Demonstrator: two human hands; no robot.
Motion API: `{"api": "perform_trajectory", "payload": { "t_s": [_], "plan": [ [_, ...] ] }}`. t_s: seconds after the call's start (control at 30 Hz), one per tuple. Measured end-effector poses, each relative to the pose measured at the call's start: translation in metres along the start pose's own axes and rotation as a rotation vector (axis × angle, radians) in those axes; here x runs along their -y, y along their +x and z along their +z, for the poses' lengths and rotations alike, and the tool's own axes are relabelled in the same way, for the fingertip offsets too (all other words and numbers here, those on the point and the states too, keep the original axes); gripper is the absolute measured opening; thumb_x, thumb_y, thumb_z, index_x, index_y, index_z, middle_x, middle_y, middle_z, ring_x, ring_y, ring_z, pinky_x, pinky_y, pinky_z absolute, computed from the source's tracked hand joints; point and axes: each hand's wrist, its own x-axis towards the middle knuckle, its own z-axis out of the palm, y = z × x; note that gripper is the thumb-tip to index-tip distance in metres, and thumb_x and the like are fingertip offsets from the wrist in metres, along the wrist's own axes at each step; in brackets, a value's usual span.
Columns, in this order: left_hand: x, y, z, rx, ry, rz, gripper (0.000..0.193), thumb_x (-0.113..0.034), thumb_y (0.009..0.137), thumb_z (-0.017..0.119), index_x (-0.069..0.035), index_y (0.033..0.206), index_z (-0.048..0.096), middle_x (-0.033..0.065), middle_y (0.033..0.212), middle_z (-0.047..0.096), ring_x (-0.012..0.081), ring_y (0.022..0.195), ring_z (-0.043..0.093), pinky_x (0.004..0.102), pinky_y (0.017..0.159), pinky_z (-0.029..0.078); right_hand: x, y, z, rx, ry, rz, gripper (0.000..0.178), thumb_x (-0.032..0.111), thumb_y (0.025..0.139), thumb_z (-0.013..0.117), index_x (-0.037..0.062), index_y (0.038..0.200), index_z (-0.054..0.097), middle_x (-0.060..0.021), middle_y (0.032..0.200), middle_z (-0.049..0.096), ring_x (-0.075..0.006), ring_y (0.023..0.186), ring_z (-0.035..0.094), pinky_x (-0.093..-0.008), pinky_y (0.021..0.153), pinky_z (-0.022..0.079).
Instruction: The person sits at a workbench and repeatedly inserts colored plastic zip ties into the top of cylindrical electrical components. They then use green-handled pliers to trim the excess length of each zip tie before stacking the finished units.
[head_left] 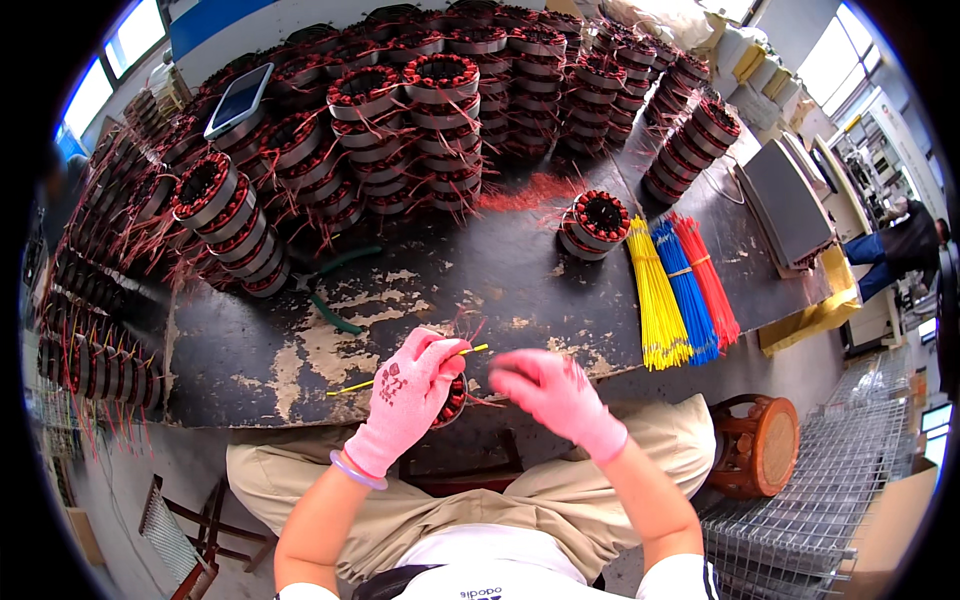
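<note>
My left hand point(402, 398), in a pink work glove, is closed with thumb and fingers pinching a thin yellow wire point(350, 388). The wire sticks out on both sides of the hand. Partly hidden under that hand is a ring-shaped motor stator point(453, 402) with red and black windings, close to the table's front edge; fine red leads stand up around it. My right hand point(562, 400), also gloved in pink, hovers just right of the stator. Its bent fingertips are smeared by motion, so whether they hold anything is unclear.
On the worn dark table point(480, 270), pliers with green handles point(335, 317) lie at the left. A short stator stack point(594, 226) stands near yellow point(658, 300), blue point(686, 295) and red wire bundles point(708, 285). Tall stator stacks point(443, 130) fill the back; a phone point(240, 100) rests on some.
</note>
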Motion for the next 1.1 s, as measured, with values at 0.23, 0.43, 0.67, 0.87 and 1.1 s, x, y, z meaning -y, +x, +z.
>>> {"api": "perform_trajectory", "payload": {
  "t_s": [0.23,0.43,0.67,0.87,1.1],
  "plan": [
    [0.001,-0.001,0.011,-0.017,0.064,-0.018,0.032,-0.004,0.091,0.063,-0.009,0.123,0.066,0.0140,0.108,0.059,0.0333,0.091,0.066,0.0390,0.076,0.054,-0.027,0.069,0.017,0.492,0.651,0.433,0.020,0.022,0.098,0.069,0.0061,0.110,0.070,0.0044,0.090,0.068,-0.0046,0.074,0.058,-0.0214,0.063,0.044],
    [0.002,-0.003,0.012,-0.062,0.074,-0.078,0.036,-0.004,0.091,0.064,-0.011,0.126,0.063,0.0122,0.108,0.060,0.0346,0.092,0.067,0.0417,0.075,0.055,-0.024,0.048,0.021,0.345,0.751,0.505,0.018,0.021,0.100,0.068,0.0055,0.109,0.066,0.0014,0.093,0.068,-0.0060,0.073,0.062,-0.0221,0.062,0.046],
    [0.001,-0.005,0.014,-0.054,0.097,-0.037,0.029,-0.001,0.090,0.064,-0.009,0.119,0.063,0.0118,0.106,0.060,0.0329,0.086,0.067,0.0403,0.072,0.054,-0.008,-0.004,0.029,-0.022,0.563,0.320,0.017,0.010,0.103,0.060,0.0017,0.117,0.064,-0.0033,0.101,0.071,-0.0061,0.078,0.063,-0.0210,0.065,0.049],
    [0.003,-0.004,0.015,-0.044,0.101,-0.032,0.024,-0.006,0.089,0.070,-0.011,0.112,0.065,0.0097,0.104,0.060,0.0326,0.087,0.067,0.0408,0.070,0.054,-0.010,-0.013,0.036,-0.108,0.763,0.316,0.018,0.010,0.101,0.062,0.0035,0.118,0.065,-0.0013,0.104,0.070,-0.0057,0.083,0.063,-0.0215,0.070,0.048],
    [0.002,-0.004,0.014,-0.069,0.094,-0.022,0.024,-0.002,0.089,0.067,-0.008,0.112,0.065,0.0110,0.103,0.063,0.0324,0.086,0.067,0.0398,0.071,0.054,-0.023,-0.003,0.028,-0.006,1.016,0.344,0.019,0.017,0.102,0.067,0.0069,0.117,0.064,0.0011,0.109,0.067,-0.0079,0.094,0.061,-0.0221,0.079,0.047]
  ]
}}
